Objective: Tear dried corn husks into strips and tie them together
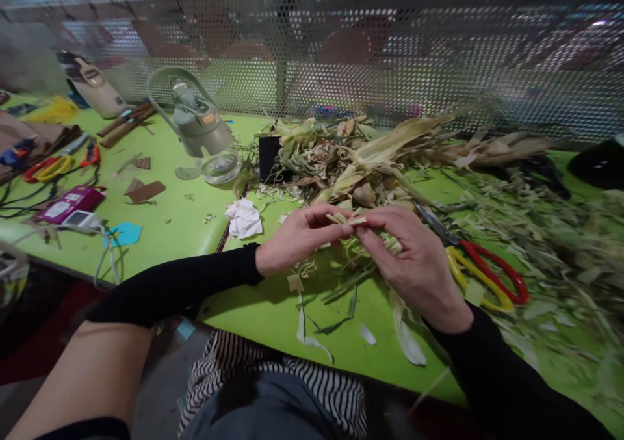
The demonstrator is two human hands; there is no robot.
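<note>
My left hand [297,235] and my right hand [414,258] meet over the green table [273,310], fingers pinched together on a small folded strip of dry corn husk [347,218]. Both arms wear black sleeves. A pale husk strip [405,336] hangs down below my right hand. Just behind the hands lies a big pile of corn husks and leaves [370,154]. Red and yellow scissors [480,268] lie on the table right beside my right hand.
A clear lidded water bottle [199,128] stands at the back left, with a black phone [270,157] next to it. A crumpled white tissue [244,218], brown paper scraps, a pink box [73,203], cables and more scissors [53,166] lie left. A perforated metal screen [341,50] closes the back.
</note>
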